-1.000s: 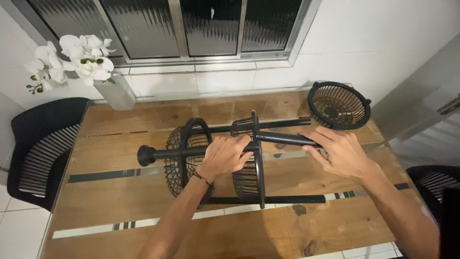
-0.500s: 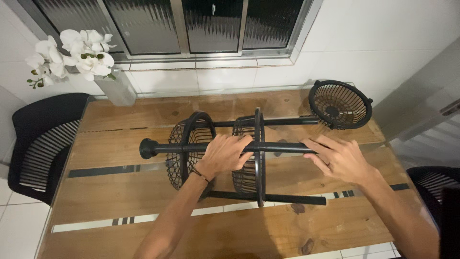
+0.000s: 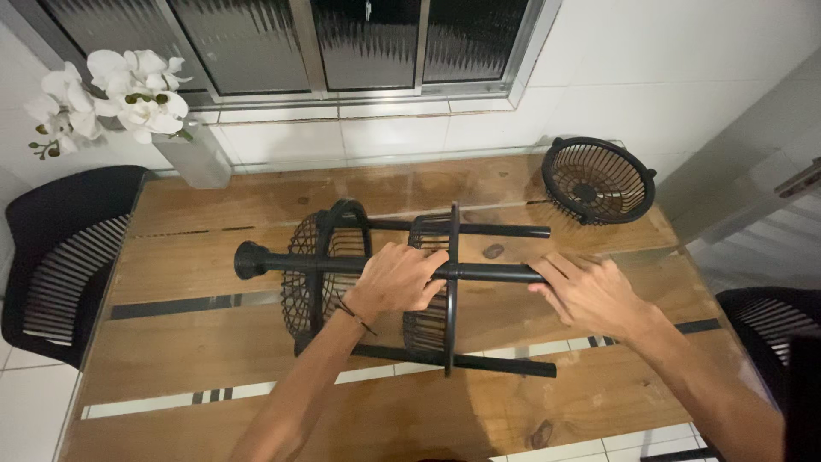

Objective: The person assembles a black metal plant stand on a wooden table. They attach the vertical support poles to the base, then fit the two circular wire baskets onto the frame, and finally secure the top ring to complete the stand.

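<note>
Gripping the top pole [image 3: 342, 263] of a black basket rack [image 3: 376, 291] lying sideways on a wooden table [image 3: 214, 402]: left hand [image 3: 395, 281] clenched mid-pole, right hand [image 3: 590, 293] wrapped round its end. Best kept level, both grips firm, twisting gently.

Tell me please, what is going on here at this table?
A person works on a black metal stand with round wire baskets, which lies on its side on the wooden table. The left hand grips the stand's upper black pole between two baskets. The right hand holds the same pole at its end. A separate black wire basket sits at the table's far right corner.
</note>
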